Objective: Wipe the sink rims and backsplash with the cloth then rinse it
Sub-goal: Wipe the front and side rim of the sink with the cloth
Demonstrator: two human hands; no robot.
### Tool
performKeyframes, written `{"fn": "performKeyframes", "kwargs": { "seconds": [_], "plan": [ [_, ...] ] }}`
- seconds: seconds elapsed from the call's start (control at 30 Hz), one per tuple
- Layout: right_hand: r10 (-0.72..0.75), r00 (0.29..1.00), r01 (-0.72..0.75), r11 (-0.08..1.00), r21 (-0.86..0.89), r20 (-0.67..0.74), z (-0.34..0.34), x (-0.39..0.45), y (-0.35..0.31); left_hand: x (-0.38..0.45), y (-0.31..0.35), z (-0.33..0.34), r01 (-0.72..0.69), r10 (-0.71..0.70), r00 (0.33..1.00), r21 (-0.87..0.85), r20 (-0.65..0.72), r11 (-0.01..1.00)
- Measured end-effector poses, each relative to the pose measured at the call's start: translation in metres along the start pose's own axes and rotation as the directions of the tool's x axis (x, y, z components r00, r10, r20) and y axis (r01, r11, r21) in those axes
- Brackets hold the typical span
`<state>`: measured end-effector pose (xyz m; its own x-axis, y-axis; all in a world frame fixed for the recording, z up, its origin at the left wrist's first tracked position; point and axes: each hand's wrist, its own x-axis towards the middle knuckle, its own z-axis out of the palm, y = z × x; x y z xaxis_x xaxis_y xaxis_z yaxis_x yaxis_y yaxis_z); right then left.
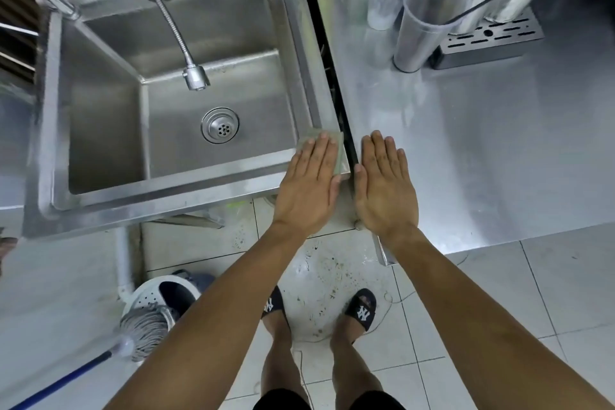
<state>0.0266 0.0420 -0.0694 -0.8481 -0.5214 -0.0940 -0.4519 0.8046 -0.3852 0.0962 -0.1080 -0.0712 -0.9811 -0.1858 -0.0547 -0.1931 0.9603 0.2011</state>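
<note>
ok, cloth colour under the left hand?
Pale grey-green cloth, flat under the left hand on the sink's corner; head view.

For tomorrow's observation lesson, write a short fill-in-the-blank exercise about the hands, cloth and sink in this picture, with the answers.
1. The left hand presses flat on the ____.
2. The cloth lies on the sink's near-____ corner.
3. The right hand rests flat on the steel ____.
4. The sprayer head hangs over the ____.

Answers: cloth; right; counter; basin
</note>
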Motion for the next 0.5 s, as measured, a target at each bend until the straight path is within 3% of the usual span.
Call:
{"fn": "performKeyframes", "kwargs": {
  "seconds": [0.23,0.33,0.5],
  "plan": [
    [0.017,1.000,-0.018,0.999,-0.037,-0.007,0.001,-0.001,-0.003,-0.057,-0.101,-0.025,0.087,-0.092,0.994,0.099,0.052,0.991],
    [0.007,0.999,-0.008,1.000,-0.006,-0.054,0.002,-0.002,-0.006,-0.046,-0.080,-0.025,0.175,-0.176,0.983,0.032,0.056,0.984],
    [-0.009,0.990,0.034,0.985,0.170,-0.143,0.001,-0.006,-0.025,-0.009,-0.021,-0.015,0.004,-0.003,1.000,-0.021,0.029,1.000]
  ]
}}
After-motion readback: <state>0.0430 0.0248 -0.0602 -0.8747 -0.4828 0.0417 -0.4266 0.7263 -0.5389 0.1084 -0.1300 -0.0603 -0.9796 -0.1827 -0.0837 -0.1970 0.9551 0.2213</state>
